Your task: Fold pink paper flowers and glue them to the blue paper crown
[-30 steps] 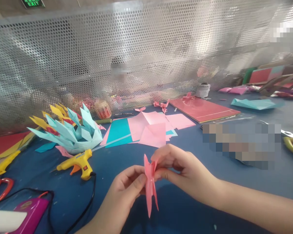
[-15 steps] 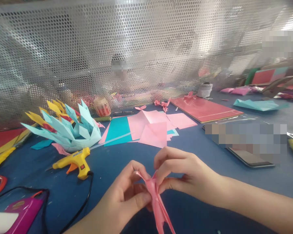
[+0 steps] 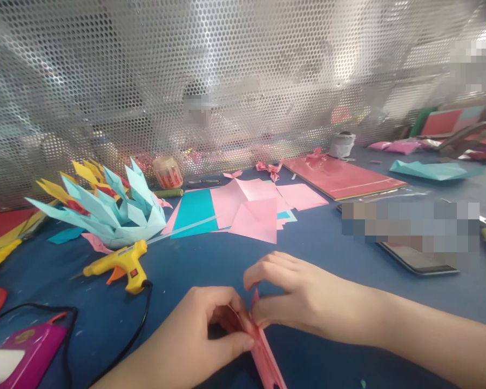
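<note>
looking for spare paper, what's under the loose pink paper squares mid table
A teal paper sheet pokes out from under the pink paper squares on their left, a teal sliver on their right. Anything else beneath them is covered.

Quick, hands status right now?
Left hand: closed, pinching the folded pink paper.
Right hand: closed, pinching the same paper.

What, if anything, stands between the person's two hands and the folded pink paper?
Nothing visible does. The left hand and the right hand both pinch the folded pink paper directly. The yellow glue gun lies off to the left, apart from them.
</note>
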Demonstrator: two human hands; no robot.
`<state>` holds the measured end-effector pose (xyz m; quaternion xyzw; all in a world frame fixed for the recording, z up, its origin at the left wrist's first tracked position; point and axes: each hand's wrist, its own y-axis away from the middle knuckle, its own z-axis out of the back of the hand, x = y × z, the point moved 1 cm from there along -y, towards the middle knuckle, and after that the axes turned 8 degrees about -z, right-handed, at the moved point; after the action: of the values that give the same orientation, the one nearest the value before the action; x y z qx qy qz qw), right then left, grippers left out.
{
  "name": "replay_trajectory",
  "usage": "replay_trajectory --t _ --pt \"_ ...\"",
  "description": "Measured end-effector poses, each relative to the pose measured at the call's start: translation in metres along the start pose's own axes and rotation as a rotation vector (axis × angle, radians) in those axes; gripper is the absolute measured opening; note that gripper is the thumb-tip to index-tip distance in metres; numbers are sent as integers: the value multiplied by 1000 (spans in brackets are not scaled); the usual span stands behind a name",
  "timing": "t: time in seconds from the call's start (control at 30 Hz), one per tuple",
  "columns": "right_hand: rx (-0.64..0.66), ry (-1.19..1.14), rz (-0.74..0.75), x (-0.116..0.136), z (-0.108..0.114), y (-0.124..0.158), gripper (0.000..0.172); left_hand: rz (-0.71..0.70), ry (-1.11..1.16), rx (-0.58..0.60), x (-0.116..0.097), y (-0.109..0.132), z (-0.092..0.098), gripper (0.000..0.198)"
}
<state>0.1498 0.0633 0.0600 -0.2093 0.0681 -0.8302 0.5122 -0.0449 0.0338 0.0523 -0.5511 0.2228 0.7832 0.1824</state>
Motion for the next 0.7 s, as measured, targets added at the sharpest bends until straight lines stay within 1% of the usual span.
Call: replay_trajectory --t 0.17,0.37,0.43,0.47,0.53,0.6,0.67,0.7 --pt "-51 -3 83 1 0 0 19 -7 1 -57 -3 -1 -4 7" --pt "-195 212 166 4 -2 2 22 38 88 -35 2 3 -6 6" --pt "-217 242 185 5 -3 2 24 25 89 -45 3 5 -6 7" --pt "-233 238 181 6 -3 2 25 10 91 -67 4 5 -5 7" --pt "-267 205 131 7 -2 3 26 -38 108 -161 2 5 -6 9" --pt "-317 176 59 10 0 3 24 -78 153 -308 0 4 -7 12" --pt "-368 154 7 13 2 3 20 -92 202 -446 -4 5 -10 21" --pt "-389 142 -9 15 3 3 20 -93 219 -494 -5 6 -12 26"
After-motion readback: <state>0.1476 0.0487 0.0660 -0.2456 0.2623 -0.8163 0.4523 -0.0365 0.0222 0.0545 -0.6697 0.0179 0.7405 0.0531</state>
